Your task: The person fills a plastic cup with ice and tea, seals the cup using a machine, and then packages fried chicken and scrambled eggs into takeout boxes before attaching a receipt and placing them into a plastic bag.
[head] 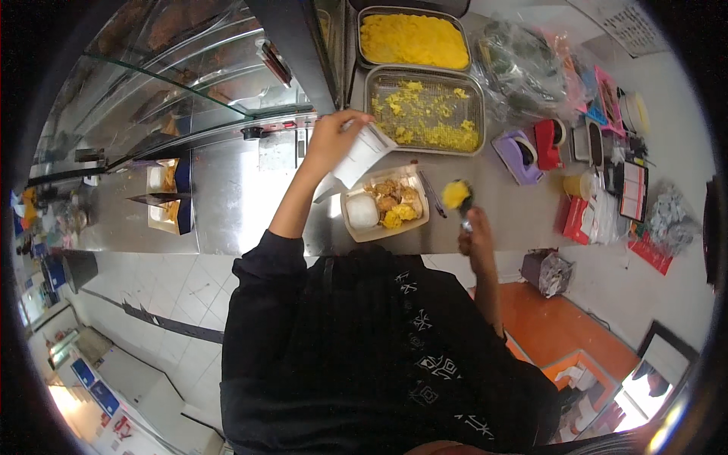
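Note:
Before me on the steel counter is an open paper food box. It holds a mound of white rice, browned fried pieces and yellow scrambled egg. My left hand pinches a white printed paper above the box's far left side, its fingertips near a wire-mesh tray. That tray has scattered bits of egg in it. To the right of the box, my right hand grips a dark-headed serving spoon, loaded with a lump of egg. The spoon is slightly blurred.
A second tray full of egg stands behind the mesh one. A pen lies beside the box. Purple and red tape dispensers stand at right. At left are two filled boxes and a glass display case.

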`<control>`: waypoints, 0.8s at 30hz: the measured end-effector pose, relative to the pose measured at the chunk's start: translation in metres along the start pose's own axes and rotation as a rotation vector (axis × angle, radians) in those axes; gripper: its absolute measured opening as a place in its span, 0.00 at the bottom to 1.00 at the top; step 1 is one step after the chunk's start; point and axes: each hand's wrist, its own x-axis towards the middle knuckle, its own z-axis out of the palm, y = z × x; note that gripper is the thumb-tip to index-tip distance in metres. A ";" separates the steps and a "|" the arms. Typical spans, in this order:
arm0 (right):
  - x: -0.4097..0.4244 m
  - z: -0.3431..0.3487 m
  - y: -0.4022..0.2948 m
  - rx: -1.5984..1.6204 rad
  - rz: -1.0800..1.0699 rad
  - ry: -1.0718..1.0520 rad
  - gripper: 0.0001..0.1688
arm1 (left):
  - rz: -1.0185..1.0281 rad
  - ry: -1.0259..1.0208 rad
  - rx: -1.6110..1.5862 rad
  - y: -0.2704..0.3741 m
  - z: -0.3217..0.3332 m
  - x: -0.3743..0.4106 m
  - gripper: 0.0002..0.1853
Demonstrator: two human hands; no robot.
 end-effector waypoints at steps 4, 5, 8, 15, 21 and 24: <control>0.000 0.024 0.077 -0.833 -0.379 -0.006 0.21 | -0.121 0.014 -0.106 0.003 -0.006 -0.012 0.11; 0.001 0.033 0.080 -1.026 -0.446 -0.021 0.22 | -0.128 0.012 -0.103 0.008 -0.007 -0.014 0.11; 0.004 0.037 0.089 -1.186 -0.637 -0.007 0.24 | -0.132 0.018 -0.059 0.019 -0.012 -0.025 0.12; 0.028 0.003 0.100 -0.269 -0.294 -0.175 0.18 | -0.090 0.074 -0.048 0.026 -0.026 -0.043 0.13; 0.058 -0.035 0.016 0.336 -0.083 -0.429 0.18 | -0.148 0.141 -0.319 0.081 -0.010 -0.050 0.21; 0.117 -0.037 -0.054 -0.175 -0.209 -0.334 0.20 | -0.039 0.122 -0.384 0.109 0.023 -0.045 0.33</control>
